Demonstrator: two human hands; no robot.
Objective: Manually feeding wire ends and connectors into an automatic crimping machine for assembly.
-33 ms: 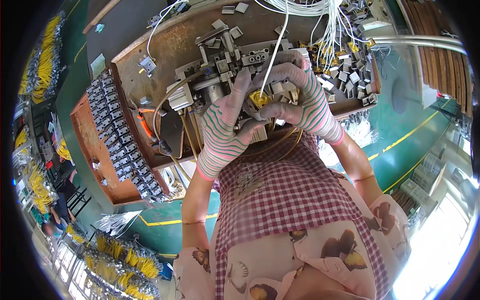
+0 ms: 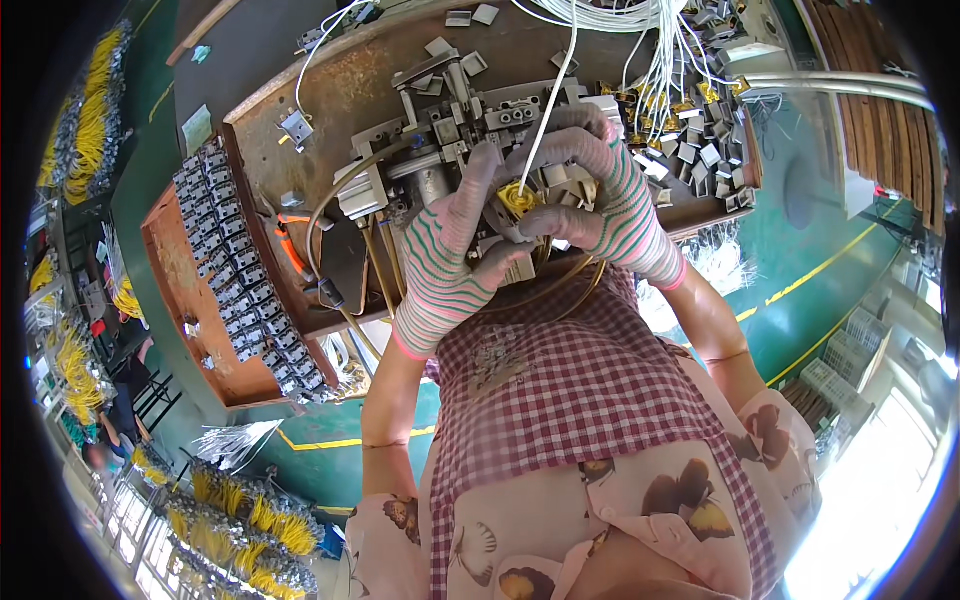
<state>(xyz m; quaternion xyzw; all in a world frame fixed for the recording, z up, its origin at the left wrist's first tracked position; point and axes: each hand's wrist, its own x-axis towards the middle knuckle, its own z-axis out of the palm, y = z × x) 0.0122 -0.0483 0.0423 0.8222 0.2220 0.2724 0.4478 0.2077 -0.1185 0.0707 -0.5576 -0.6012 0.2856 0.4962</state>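
Note:
Between my hands is a yellow-taped coil with a white wire rising from it, set against a small grey metal housing that my fingers partly hide. My left hand, in a striped glove with grey fingertips, curls its forefinger and thumb around the left side of this part. From the other side, my right hand, gloved alike, bends its fingers over the top and brings its thumb to the lower edge. Just beyond my fingers stands a metal clamping fixture on the bench. How the coil sits in the housing is hidden.
Rows of finished-looking metal units fill a rusty tray on the left, beside orange-handled pliers. Loose metal housings and white-wired yellow coils pile up at right. A hose curves to the fixture. One wired unit lies alone.

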